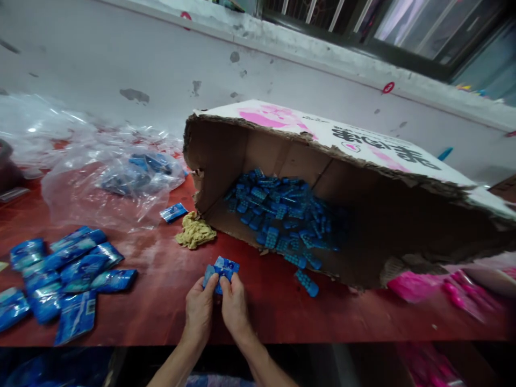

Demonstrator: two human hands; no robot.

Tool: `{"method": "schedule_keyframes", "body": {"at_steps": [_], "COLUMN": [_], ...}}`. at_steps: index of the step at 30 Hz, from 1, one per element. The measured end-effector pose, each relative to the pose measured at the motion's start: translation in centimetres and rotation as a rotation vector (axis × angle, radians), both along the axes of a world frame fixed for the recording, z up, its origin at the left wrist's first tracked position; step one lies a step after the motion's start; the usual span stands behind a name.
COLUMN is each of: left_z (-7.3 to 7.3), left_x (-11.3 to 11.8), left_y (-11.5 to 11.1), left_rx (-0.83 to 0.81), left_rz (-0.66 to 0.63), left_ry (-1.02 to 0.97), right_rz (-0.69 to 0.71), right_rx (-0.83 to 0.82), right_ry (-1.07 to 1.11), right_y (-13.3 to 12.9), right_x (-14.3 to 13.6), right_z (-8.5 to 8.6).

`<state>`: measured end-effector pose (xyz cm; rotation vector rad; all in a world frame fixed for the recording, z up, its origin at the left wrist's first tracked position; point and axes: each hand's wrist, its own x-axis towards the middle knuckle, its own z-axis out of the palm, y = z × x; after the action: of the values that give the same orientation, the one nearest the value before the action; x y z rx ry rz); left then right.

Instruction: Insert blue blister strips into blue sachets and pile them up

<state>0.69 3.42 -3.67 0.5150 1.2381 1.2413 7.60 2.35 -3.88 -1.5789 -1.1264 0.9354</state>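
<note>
Over the red table's front part, my left hand (199,307) and my right hand (235,307) are side by side. Both are closed, thumbs on top, pinching a small blue printed packet (227,265) between them. Fingers cover its lower part, so I cannot tell whether it is open. Beyond the hands, a tipped cardboard box (215,145) faces me with a heap of small blue studded plastic pieces (278,201) inside. One blue piece (307,283) lies on the table at the box's torn edge. To the left is a pile of filled blue packets (83,273).
A clear plastic bag (108,201) with blue packets inside lies at the back left. One flat blue packet (173,213) and a crumpled yellow cloth (195,231) are beside the box. Pink wrapped items (415,286) sit at the right. A wall (121,64) stands behind.
</note>
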Motion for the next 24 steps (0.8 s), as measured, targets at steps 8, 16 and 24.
{"method": "schedule_keyframes", "body": {"at_steps": [8,16,24], "left_z": [0.4,2.0,2.6], "left_x": [0.0,-0.1,-1.1], "left_y": [-0.1,-1.1,-1.4], "left_rx": [-0.085,-0.188,-0.326], "left_rz": [-0.131,-0.263,-0.192], "left_ry": [-0.138,-0.258,-0.404], "right_rz": [-0.030,0.113,-0.336], "right_rx": [0.007,0.119,-0.166], "right_ry": [-0.056,-0.397,-1.259], "right_y": [-0.2,-1.7,-3.7], "right_x": [1.0,5.4,17.2], "right_z": [0.9,2.7,1.3]}}
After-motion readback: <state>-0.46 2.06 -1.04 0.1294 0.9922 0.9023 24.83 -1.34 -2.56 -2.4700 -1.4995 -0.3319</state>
